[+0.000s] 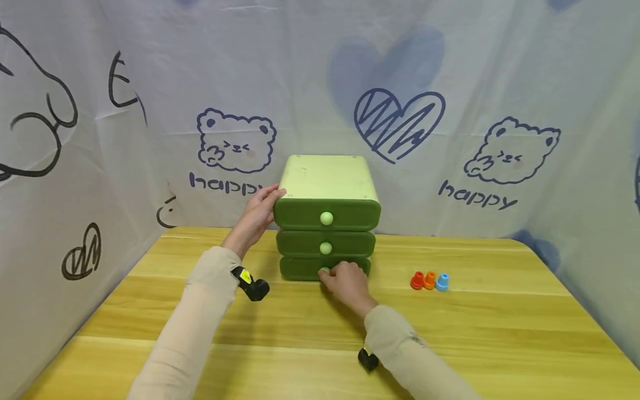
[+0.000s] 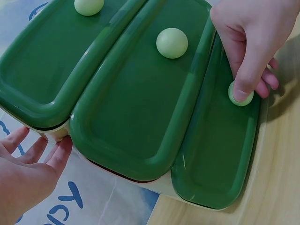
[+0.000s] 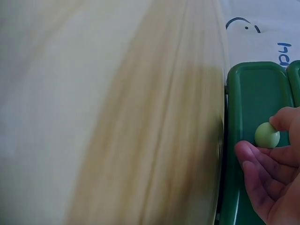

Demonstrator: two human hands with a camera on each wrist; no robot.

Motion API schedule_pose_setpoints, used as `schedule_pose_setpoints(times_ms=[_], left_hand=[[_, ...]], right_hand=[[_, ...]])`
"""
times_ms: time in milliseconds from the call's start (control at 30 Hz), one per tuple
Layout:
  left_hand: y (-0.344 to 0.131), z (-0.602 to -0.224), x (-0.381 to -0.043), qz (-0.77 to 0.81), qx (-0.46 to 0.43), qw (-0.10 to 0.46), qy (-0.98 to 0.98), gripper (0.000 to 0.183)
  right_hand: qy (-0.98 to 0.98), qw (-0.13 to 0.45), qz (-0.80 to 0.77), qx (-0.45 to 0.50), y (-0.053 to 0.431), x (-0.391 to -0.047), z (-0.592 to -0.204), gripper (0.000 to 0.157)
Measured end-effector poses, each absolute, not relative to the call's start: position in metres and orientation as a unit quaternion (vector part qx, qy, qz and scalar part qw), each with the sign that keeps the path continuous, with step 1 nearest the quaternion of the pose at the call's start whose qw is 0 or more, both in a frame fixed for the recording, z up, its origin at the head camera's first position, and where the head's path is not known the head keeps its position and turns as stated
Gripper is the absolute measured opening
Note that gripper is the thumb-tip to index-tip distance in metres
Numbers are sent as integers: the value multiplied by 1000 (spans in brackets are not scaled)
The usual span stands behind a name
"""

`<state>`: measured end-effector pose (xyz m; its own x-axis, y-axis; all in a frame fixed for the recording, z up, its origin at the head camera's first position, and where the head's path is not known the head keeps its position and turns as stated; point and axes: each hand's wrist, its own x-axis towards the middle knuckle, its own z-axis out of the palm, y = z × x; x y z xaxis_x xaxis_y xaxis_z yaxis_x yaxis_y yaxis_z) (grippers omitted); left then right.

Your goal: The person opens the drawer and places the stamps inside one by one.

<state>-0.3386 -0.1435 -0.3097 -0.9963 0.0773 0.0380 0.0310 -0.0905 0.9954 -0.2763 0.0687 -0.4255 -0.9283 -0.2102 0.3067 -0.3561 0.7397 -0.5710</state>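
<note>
A small cabinet [image 1: 327, 176] with a pale green top and three dark green drawers stands on the table. My right hand [image 1: 347, 284] pinches the round light green knob [image 3: 266, 136] of the bottom drawer [image 1: 300, 268] between thumb and fingers. That drawer's front sits against the cabinet, in line with the others. At the cabinet's upper left side, my left hand [image 1: 257, 214] rests with its fingers extended along the wall, seen also in the left wrist view. The middle drawer [image 2: 136, 98] and top drawer [image 1: 300, 215] are closed, their knobs untouched.
Right of the cabinet, a red peg-like piece [image 1: 417, 280], an orange one [image 1: 429, 280] and a light blue one [image 1: 442, 282] stand in a row on the wooden table [image 1: 500, 322]. A printed white cloth [image 1: 320, 72] hangs behind and at both sides.
</note>
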Motion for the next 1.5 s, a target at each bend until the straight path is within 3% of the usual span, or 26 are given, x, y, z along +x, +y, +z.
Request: schedule_pose_setpoints(times_ms=[1500], left_hand=[[-143,-308,-336,734,35,21,678,63]], right_hand=[[-929,89,324,152,73,-242,-419,55]])
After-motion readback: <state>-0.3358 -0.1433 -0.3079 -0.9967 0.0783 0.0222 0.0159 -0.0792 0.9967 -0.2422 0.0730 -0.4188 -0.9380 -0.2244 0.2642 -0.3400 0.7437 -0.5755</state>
